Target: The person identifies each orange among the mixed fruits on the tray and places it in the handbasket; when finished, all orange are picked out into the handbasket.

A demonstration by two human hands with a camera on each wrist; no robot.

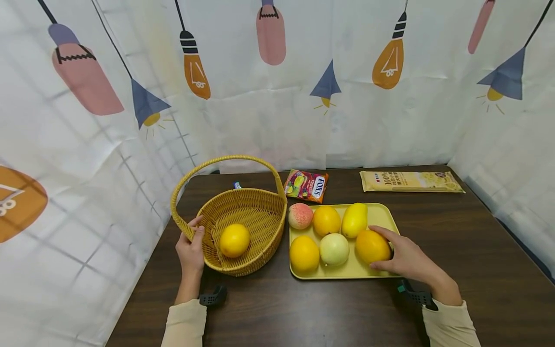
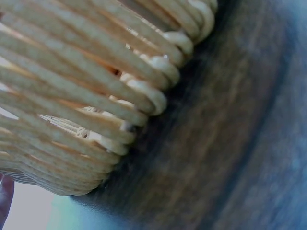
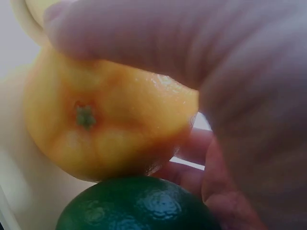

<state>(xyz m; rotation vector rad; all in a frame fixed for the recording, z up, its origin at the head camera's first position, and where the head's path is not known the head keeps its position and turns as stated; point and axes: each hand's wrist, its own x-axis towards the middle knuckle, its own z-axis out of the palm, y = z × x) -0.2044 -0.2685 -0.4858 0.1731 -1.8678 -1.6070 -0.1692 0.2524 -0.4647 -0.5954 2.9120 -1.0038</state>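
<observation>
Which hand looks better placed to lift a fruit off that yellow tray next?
Likely the right hand: it is curled around an orange on the tray, while the left hand grips the basket by its left side, away from the tray.

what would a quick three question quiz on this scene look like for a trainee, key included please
1. Open question: which fruit at the yellow tray does the right hand hold?
2. True or false: the left hand grips the yellow tray.
3. Fill in the blank: in the head view, the Fox's Fruits packet lies to the ____ of the long yellow packet.

Key
1. An orange, the one at the front right.
2. False: it holds the left side of the wicker basket.
3. left
</observation>
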